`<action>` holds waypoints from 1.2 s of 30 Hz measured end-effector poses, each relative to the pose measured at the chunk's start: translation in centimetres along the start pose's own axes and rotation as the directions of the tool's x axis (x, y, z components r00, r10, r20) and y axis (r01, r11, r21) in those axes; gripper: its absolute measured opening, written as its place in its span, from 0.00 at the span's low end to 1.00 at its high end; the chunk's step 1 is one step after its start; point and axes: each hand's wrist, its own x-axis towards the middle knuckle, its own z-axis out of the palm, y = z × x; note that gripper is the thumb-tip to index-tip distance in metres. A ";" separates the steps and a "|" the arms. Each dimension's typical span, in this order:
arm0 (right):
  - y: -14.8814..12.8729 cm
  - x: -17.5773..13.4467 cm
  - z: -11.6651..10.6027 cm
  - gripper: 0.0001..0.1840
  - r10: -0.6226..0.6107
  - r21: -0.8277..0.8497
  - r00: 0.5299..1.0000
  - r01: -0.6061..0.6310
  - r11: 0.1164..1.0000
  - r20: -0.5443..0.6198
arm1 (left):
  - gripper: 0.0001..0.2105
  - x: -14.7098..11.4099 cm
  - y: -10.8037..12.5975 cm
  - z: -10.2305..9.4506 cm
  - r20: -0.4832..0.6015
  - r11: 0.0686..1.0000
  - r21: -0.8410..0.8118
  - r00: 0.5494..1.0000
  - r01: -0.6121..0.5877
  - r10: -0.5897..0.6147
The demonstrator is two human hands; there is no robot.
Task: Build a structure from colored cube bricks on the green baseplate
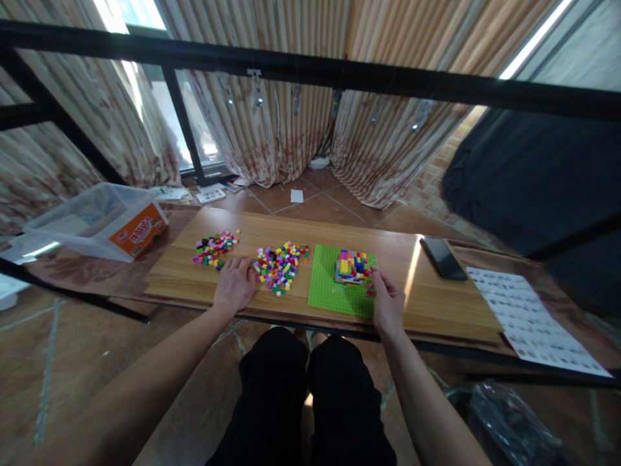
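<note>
A block structure of small bricks [352, 267] in red, yellow, blue and other colours stands on a green baseplate [323, 291]. At its right side is my right hand [388, 303], thumb and fingers drawn together in a pinch; whatever is between the fingertips is too small to make out. My left hand [235, 285] lies palm down on the wooden board, fingers loosely extended. It rests between two heaps of loose bricks, close against the left edge of the larger brick pile [280, 264]. The smaller brick pile [216, 247] lies just beyond it.
A clear plastic bin [97, 220] with an orange label stands at the left. Right of the baseplate lie a dark phone [442, 257] and a printed sheet [533, 317]. A black metal bar [310, 68] crosses above the wooden board [436, 314]. A lined bin [509, 421] stands below right.
</note>
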 end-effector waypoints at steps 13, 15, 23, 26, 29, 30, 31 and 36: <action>-0.9 1.0 1.2 0.25 0.190 0.036 0.981 -0.191 0.981 0.039 | 0.14 -0.1 0.0 0.1 -0.015 1.000 -0.019 1.000 0.005 -0.005; -0.9 1.0 1.3 0.25 0.197 0.052 0.980 -0.198 0.979 0.020 | 0.14 0.0 0.0 0.2 -0.015 1.000 -0.017 1.000 0.001 -0.001; -1.0 1.0 1.6 0.25 0.207 0.075 0.978 -0.206 0.976 -0.005 | 0.14 0.0 0.0 0.1 -0.012 1.000 -0.003 1.000 -0.002 0.002; -0.9 1.1 1.6 0.25 0.203 0.066 0.979 -0.201 0.977 -0.027 | 0.14 0.0 0.0 0.0 -0.002 1.000 -0.014 1.000 0.003 -0.003; -0.9 1.0 1.7 0.25 0.191 0.044 0.981 -0.190 0.981 -0.034 | 0.14 0.0 0.1 0.0 0.008 1.000 -0.028 1.000 0.013 -0.013; -1.0 0.9 1.7 0.25 0.183 0.034 0.982 -0.182 0.983 -0.034 | 0.14 0.0 0.1 0.0 0.009 0.999 -0.028 1.000 0.016 -0.016; -1.0 0.9 1.8 0.26 0.174 0.025 0.984 -0.173 0.985 -0.033 | 0.14 0.0 0.1 0.0 0.010 1.000 -0.026 1.000 0.018 -0.018; -1.1 0.6 2.0 0.28 0.145 -0.013 0.988 -0.146 0.989 -0.051 | 0.14 0.0 0.1 0.0 0.012 1.000 -0.024 1.000 0.015 -0.014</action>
